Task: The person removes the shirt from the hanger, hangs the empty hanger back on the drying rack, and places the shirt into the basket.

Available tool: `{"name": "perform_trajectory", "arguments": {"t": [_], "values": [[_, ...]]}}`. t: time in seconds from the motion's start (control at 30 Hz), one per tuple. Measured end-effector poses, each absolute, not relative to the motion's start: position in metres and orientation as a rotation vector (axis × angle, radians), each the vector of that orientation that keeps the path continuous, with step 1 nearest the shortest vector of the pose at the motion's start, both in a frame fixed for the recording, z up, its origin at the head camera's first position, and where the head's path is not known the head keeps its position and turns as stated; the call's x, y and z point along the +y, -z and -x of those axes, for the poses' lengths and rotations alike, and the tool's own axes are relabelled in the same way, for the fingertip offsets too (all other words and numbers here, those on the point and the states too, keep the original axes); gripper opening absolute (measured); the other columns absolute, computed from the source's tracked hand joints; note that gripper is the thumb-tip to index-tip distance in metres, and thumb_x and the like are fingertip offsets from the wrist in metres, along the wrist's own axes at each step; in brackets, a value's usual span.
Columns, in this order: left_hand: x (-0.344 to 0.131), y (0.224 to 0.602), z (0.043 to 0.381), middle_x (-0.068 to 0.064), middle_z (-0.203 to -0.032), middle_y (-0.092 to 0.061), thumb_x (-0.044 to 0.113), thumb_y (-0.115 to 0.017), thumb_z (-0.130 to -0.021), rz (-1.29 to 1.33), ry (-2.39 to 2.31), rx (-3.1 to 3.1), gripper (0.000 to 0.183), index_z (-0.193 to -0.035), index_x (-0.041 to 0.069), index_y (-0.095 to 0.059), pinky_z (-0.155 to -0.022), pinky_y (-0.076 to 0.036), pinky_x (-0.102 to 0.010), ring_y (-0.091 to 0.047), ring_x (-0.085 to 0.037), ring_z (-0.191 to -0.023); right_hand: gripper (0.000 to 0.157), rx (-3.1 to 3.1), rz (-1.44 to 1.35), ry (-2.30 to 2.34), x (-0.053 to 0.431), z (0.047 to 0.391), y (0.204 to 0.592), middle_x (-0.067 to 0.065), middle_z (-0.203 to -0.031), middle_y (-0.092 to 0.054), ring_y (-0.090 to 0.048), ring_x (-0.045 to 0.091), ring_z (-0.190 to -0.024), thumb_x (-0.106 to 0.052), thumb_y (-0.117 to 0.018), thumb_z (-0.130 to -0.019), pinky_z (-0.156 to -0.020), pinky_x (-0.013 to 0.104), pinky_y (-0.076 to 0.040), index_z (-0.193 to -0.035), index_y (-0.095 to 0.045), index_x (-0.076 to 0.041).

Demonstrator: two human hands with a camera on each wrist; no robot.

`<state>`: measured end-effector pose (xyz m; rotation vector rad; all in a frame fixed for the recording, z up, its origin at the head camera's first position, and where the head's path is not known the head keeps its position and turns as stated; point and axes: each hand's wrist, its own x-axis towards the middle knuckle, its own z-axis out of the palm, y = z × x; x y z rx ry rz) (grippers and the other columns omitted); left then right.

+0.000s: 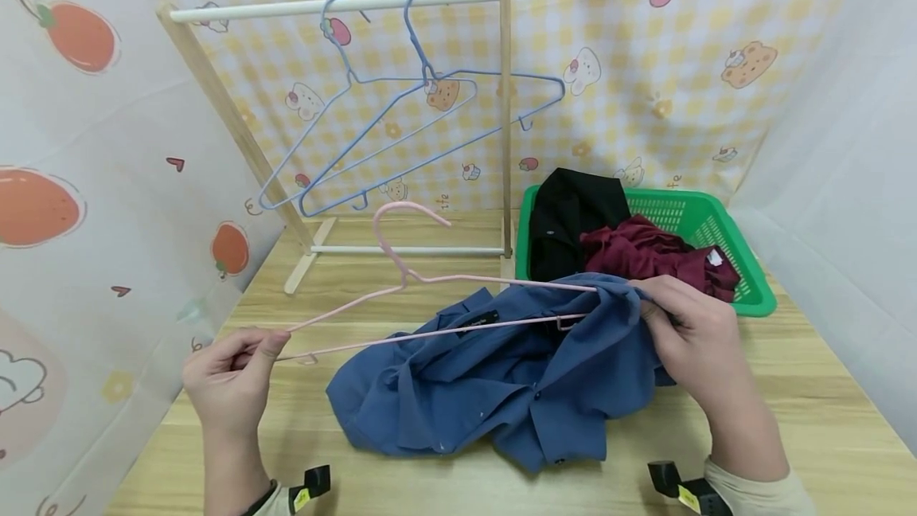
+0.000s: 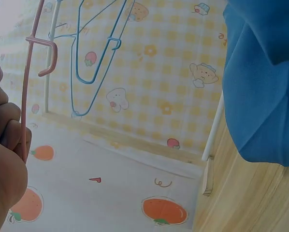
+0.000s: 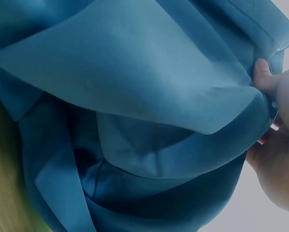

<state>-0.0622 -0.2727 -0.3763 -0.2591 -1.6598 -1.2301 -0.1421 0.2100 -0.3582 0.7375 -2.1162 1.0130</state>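
In the head view a pink hanger [image 1: 404, 273] is held above the table, its hook pointing up. My left hand [image 1: 232, 373] pinches its left end; the left wrist view shows curled fingers [image 2: 7, 118] beside the pink bar. The hanger's right end goes into a blue buttoned shirt [image 1: 458, 404], where the cloth hides the tip. With thumb and fingers my right hand [image 1: 691, 333] grips the shirt's shoulder around that end. The right wrist view shows the thumb pressing folded cloth [image 3: 159, 106]. The rest of the shirt lies crumpled on the table, dark label visible at the collar.
Behind stands a rack [image 1: 337, 6] with a white rail and wooden posts, carrying two blue hangers [image 1: 430, 82]. At the back right, a green basket [image 1: 759, 285] holds black cloth [image 1: 573, 217] and maroon cloth [image 1: 645, 253]. The tabletop [image 1: 809, 404] is wood-patterned.
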Motion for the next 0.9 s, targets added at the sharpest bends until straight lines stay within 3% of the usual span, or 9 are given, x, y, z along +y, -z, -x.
{"name": "perform_trajectory", "arguments": {"t": [0.33, 0.57, 0.7, 0.8, 0.9], "values": [[-0.274, 0.378, 0.06, 0.018, -0.058, -0.063, -0.029, -0.072, -0.074, 0.227, 1.233, -1.688, 0.028, -0.069, -0.002, -0.077, -0.041, -0.022, -0.016, -0.03, 0.001, -0.04, 0.034, -2.072, -0.694, -1.033, 0.215, 0.146, 0.364, 0.02, -0.097, -0.078, -0.06, -0.023, -0.107, 0.025, -0.069, -0.084, -0.098, 0.002, -0.045, -0.105, -0.081, 0.0], [-0.278, 0.379, 0.056, 0.017, -0.056, -0.06, -0.029, -0.072, -0.074, 0.173, 1.249, -1.677, 0.029, -0.068, -0.002, -0.077, -0.041, -0.022, -0.017, -0.028, -0.001, -0.041, 0.032, -2.162, -0.603, -0.939, 0.224, 0.147, 0.366, 0.018, -0.098, -0.079, -0.051, -0.028, -0.103, 0.02, -0.071, -0.085, -0.093, -0.002, -0.038, -0.105, -0.081, -0.002], [-0.281, 0.381, 0.056, 0.017, -0.054, -0.059, -0.029, -0.072, -0.075, 0.135, 1.249, -1.655, 0.028, -0.066, -0.003, -0.076, -0.042, -0.023, -0.015, -0.028, 0.0, -0.041, 0.028, -2.368, -0.582, -0.817, 0.231, 0.148, 0.37, 0.011, -0.102, -0.08, -0.066, -0.007, -0.097, 0.009, -0.078, -0.087, -0.089, -0.002, -0.037, -0.109, -0.081, -0.008], [-0.283, 0.383, 0.054, 0.018, -0.055, -0.061, -0.026, -0.073, -0.077, 0.086, 1.247, -1.628, 0.026, -0.066, -0.003, -0.076, -0.044, -0.024, -0.015, -0.029, 0.0, -0.042, 0.027, -2.521, -0.605, -0.779, 0.236, 0.149, 0.373, 0.014, -0.109, -0.08, -0.076, 0.026, -0.099, 0.005, -0.076, -0.091, -0.091, 0.021, -0.058, -0.115, -0.08, -0.007], [-0.284, 0.383, 0.052, 0.017, -0.056, -0.063, -0.023, -0.074, -0.08, 0.037, 1.26, -1.579, 0.024, -0.066, -0.003, -0.077, -0.045, -0.025, -0.014, -0.03, 0.001, -0.042, 0.03, -2.648, -0.623, -0.784, 0.238, 0.149, 0.376, 0.021, -0.117, -0.078, -0.075, 0.044, -0.108, 0.005, -0.07, -0.094, -0.091, 0.055, -0.062, -0.122, -0.078, -0.003]]}}
